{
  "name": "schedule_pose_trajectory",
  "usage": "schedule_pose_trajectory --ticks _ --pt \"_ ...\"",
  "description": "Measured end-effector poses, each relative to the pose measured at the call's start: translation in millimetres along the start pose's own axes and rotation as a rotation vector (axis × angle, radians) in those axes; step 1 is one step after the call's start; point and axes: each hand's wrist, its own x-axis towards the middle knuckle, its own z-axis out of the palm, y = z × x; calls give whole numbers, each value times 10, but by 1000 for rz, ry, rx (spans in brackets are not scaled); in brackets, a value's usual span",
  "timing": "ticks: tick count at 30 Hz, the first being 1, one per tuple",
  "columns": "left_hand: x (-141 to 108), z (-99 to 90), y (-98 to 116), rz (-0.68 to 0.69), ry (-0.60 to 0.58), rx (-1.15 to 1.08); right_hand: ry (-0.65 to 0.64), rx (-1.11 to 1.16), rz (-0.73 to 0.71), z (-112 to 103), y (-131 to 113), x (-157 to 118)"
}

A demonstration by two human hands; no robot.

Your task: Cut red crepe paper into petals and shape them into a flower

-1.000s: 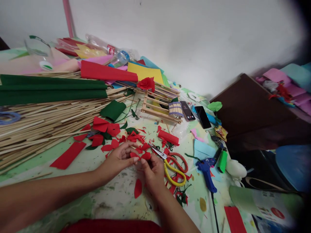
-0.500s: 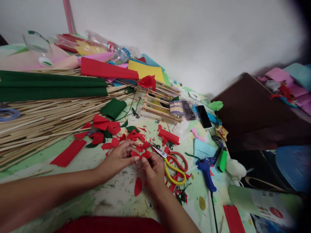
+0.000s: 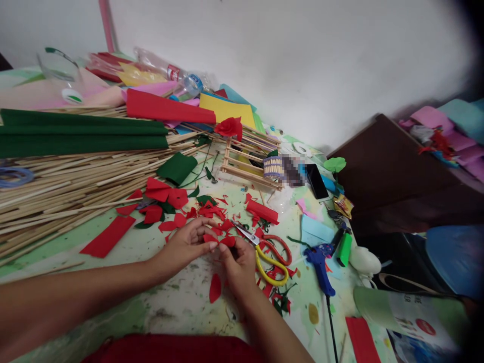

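Note:
Between the thumbs and fingertips of both hands is a small red paper petal (image 3: 227, 241), bent in the middle. My left hand (image 3: 192, 241) pinches its left side, and my right hand (image 3: 239, 262) grips the right side. Just right of my right hand lie scissors (image 3: 254, 239) with one yellow and one orange handle, blades a little apart. A loose red petal (image 3: 215, 288) rests on the table below my hands. Red paper scraps (image 3: 212, 209) are scattered beyond my fingers, and a rolled red paper piece (image 3: 263, 212) lies past the scissors.
Thin wooden sticks (image 3: 75, 191) cover the left side, with folded green paper (image 3: 83, 133) on top. Behind stands a small stick frame (image 3: 249, 164) with a red paper flower (image 3: 230, 128). To the right are a blue glue gun (image 3: 320, 262), a phone (image 3: 316, 181) and a green lighter (image 3: 344, 249).
Both hands stay in nearly the same place, still pinching the red petal. The view has shifted very slightly; nothing else has visibly moved.

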Motion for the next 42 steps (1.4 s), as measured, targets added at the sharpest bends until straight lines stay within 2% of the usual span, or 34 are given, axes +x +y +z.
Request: schedule_pose_trajectory --ticks 8,11,14,18,25,34,42 --pt "0 16 2 9 72 17 82 268 53 35 -13 -10" --pt "11 19 -10 10 50 43 113 318 64 54 -18 -30" --pt "12 16 -10 0 -19 90 118 310 42 69 -28 -34" --pt "-8 15 11 29 -51 110 106 252 -3 80 -48 -20" --pt "-12 34 27 47 -134 55 101 241 15 94 -11 -7" --pt "-10 35 22 36 -25 123 69 156 29 93 -46 3" --pt "-15 26 13 23 -17 149 26 226 20 66 -7 -6"
